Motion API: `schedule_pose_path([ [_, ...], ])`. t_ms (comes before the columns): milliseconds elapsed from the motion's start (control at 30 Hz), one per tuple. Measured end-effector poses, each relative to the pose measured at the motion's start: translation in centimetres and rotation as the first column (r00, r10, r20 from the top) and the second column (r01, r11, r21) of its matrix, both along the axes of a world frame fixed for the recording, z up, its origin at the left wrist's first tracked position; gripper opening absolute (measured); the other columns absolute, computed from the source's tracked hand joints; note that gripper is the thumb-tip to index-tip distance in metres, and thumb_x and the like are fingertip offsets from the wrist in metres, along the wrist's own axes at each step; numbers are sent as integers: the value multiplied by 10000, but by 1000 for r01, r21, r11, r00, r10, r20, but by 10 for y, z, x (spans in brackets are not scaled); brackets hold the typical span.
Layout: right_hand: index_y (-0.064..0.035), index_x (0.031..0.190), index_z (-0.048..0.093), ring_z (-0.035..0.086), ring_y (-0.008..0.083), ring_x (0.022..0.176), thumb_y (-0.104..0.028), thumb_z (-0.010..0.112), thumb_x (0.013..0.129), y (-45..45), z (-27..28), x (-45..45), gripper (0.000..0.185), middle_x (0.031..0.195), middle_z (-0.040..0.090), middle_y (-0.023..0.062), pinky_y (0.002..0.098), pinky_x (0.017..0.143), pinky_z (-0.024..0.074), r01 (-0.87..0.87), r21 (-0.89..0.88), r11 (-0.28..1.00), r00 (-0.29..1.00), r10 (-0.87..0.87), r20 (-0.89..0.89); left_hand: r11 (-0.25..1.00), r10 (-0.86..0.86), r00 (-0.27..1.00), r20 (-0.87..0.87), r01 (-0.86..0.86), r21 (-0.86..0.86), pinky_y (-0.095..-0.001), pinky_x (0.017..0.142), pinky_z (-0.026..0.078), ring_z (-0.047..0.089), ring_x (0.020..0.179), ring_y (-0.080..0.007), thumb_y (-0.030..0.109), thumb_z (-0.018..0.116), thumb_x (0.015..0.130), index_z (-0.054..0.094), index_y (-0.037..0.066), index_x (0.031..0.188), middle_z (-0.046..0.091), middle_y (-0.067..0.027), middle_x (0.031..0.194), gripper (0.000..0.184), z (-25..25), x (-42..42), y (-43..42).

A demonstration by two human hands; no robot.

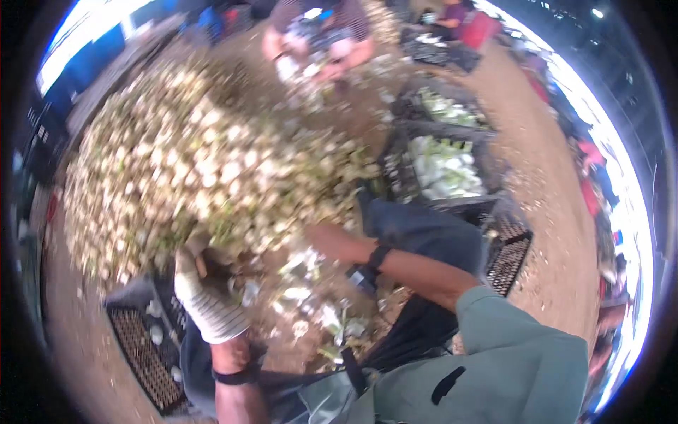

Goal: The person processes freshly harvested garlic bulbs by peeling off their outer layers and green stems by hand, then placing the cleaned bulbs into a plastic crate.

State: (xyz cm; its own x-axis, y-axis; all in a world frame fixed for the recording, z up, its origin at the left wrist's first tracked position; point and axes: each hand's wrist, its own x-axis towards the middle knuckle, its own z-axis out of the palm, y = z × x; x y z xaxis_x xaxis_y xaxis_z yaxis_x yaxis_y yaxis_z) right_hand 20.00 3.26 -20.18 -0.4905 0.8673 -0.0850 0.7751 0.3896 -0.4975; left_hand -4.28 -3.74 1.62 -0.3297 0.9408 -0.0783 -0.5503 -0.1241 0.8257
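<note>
My left hand (196, 272) wears a pale glove with a striped cuff. It reaches to the near edge of a big heap of pale bulbs with green stems (219, 155), likely onions. Its thumb stands apart from the fingers, and nothing shows between them. My bare right hand (330, 242) is over the heap's right front edge, smeared by motion. Its fingers look curled in, and what they hold, if anything, cannot be made out. White and green peelings (311, 290) litter the ground between my legs.
A black crate (145, 353) with a few white pieces stands at my left leg. At right, crates (406, 166) hold pale trimmed bulbs, with another crate (512, 258) beside my knee. Across the heap, a person (321, 35) bends over the bulbs. More people sit farther back.
</note>
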Motion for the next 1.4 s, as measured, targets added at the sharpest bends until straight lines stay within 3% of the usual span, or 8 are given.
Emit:
schedule_pose_path([
  [267, 37, 1018, 628, 554, 223, 542, -193, 651, 823, -47, 194, -23, 303, 709, 612, 153, 360, 504, 423, -67, -60, 996, 891, 33, -453, 995, 34, 970, -240, -10, 100, -289, 692, 465, 555, 749, -138, 359, 596, 919, 619, 11, 1153, 606, -41, 885, 419, -45, 18, 22],
  [400, 60, 982, 629, 544, 229, 488, -176, 662, 827, -46, 185, -28, 284, 673, 615, 130, 348, 467, 430, 0, 331, 944, 713, 232, -662, 996, 8, 981, -195, 9, 90, -269, 656, 470, 566, 701, -126, 303, 585, 932, 612, 3, 1108, 619, -48, 808, 348, -40, 41, 22],
  [533, 78, 1130, 564, 635, 216, 681, -173, 652, 827, -49, 219, -32, 403, 766, 636, 195, 338, 641, 516, 0, -150, 989, 723, -103, -683, 984, -179, 984, 23, 179, -5, -334, 719, 527, 613, 824, -192, 424, 570, 931, 576, -19, 1127, 619, -100, 902, 485, -45, 42, 29],
  [667, 98, 1159, 532, 636, 220, 718, -201, 717, 808, -41, 196, -41, 497, 817, 625, 201, 339, 648, 520, 86, 10, 996, 660, -50, -750, 973, -204, 966, 161, 218, -76, -334, 673, 525, 602, 802, -194, 434, 583, 919, 583, 6, 1109, 598, -83, 910, 468, -38, 37, 30],
  [833, 30, 694, 554, 530, 155, 556, -184, 697, 840, -37, 183, -61, 296, 586, 545, 93, 323, 470, 408, 232, 294, 927, 716, 42, -697, 999, 36, 999, 7, -36, -29, -304, 709, 476, 523, 770, -144, 393, 577, 932, 621, 28, 1096, 536, -19, 871, 403, -36, 41, 31],
  [1033, 52, 819, 610, 556, 231, 625, -195, 698, 802, -45, 195, -62, 263, 682, 570, 167, 381, 592, 462, 215, -121, 969, 679, -237, -695, 979, 172, 915, -366, -118, 166, -224, 585, 350, 409, 658, -83, 258, 517, 964, 618, -13, 1113, 485, 5, 759, 325, -34, 49, 33],
  [1233, 49, 744, 540, 469, 221, 543, -192, 692, 769, -42, 165, -74, 286, 640, 516, 161, 392, 514, 365, 376, 200, 905, 619, -84, -781, 946, 299, 705, -643, -133, 295, -242, 572, 361, 405, 630, -80, 235, 483, 972, 605, -3, 1105, 482, -1, 717, 298, -43, 50, 37],
  [1400, 54, 771, 545, 482, 209, 567, -160, 673, 756, -41, 180, -79, 249, 672, 528, 163, 384, 536, 399, 295, -46, 954, 635, -232, -737, 970, 226, 870, -439, -161, 181, -252, 573, 375, 410, 628, -86, 231, 475, 972, 599, 0, 1105, 477, -4, 700, 293, -35, 54, 36],
])
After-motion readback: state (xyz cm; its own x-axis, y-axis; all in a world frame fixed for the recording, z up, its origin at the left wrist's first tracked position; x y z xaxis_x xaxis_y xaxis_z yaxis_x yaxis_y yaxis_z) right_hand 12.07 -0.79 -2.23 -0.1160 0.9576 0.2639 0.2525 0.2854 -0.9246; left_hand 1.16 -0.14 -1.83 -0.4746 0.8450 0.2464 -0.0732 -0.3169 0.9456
